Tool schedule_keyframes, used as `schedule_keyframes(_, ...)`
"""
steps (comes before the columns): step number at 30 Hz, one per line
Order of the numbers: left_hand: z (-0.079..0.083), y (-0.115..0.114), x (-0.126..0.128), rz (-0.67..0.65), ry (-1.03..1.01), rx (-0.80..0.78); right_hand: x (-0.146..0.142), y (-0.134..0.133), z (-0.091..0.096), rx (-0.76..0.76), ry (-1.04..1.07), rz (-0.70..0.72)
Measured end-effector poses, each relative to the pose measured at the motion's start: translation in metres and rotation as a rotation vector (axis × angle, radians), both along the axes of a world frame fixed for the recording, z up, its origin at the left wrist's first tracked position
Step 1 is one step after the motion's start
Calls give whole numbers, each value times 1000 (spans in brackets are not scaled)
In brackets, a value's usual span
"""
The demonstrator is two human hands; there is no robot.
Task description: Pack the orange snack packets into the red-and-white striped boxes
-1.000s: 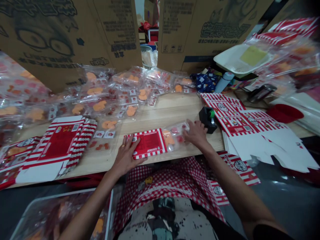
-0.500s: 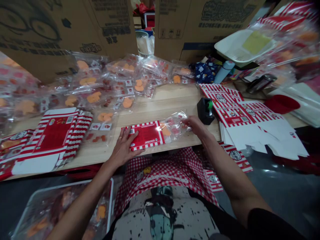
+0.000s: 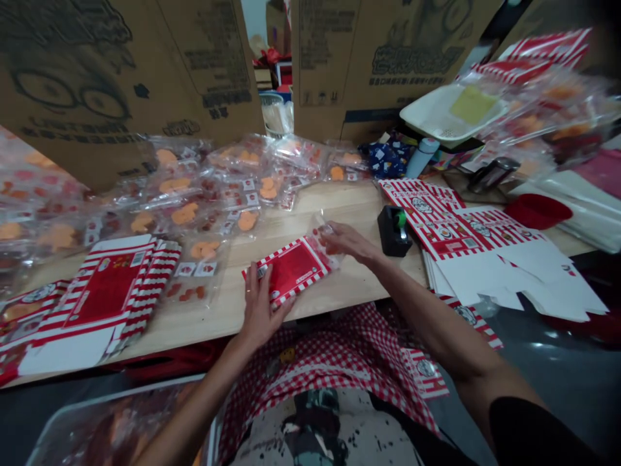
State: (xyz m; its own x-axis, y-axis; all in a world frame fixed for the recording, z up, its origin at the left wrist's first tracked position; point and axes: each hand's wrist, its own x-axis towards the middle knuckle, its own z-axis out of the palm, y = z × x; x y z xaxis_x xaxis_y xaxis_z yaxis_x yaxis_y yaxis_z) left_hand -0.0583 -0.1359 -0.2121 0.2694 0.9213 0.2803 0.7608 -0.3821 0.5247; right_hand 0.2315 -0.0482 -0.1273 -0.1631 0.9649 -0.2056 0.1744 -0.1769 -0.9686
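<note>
A flat red-and-white striped box (image 3: 297, 266) lies slanted on the table's front part. My left hand (image 3: 261, 303) grips its left end, fingers over the top and thumb along the near edge. Out of the box's right end sticks a clear plastic bag (image 3: 334, 260); most of it is hidden inside the box. The fingers of my right hand (image 3: 345, 239) are closed on the bag's outer end, close to the opening. Another clear bag (image 3: 198, 265) with orange pieces rests left of my left hand.
Folded striped boxes (image 3: 109, 278) are stacked at left. Filled clear bags (image 3: 184, 213) pile up along the back before cardboard cartons (image 3: 194, 77). A black tape dispenser (image 3: 395, 233) stands right of my right hand. Flat box blanks (image 3: 485, 252) lie farther right, near a red bowl (image 3: 538, 211).
My right hand has moved left toward the box, and the bag now goes much deeper into it. The box has turned, its right end tilting away from me. The head view has shifted slightly.
</note>
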Motion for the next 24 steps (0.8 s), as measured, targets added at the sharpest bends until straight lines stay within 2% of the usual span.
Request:
schedule_keyframes(3,12,19,9,133,-181,86,8,17,64,216,45,159)
schedule_keyframes(6,37,51,7,220,-302,104,7,12,135,398,-64,398)
schedule_keyframes(8,54,70,6,131,-383,52,-2,5,170,523,-222,539)
schedule_keyframes(10,67,82,10,-17,-538,-64,-16,1,189,650,-370,631)
schedule_keyframes(12,72,86,18,-145,-757,-232,-32,5,194,744,-484,701)
schedule_keyframes(14,72,85,26,-197,-938,-344,-46,12,190,784,-598,779)
schedule_keyframes(17,69,82,35,-191,-1030,-345,-63,17,177,820,-842,826)
schedule_keyframes(19,69,81,36,-174,-1059,-314,-70,11,168,926,-1043,739)
schedule_keyframes(21,69,81,34,-152,-1092,-281,-74,1,158,1103,-1195,574)
schedule_keyframes(24,72,79,28,-145,-1099,-275,-71,-12,136,1334,-1253,372)
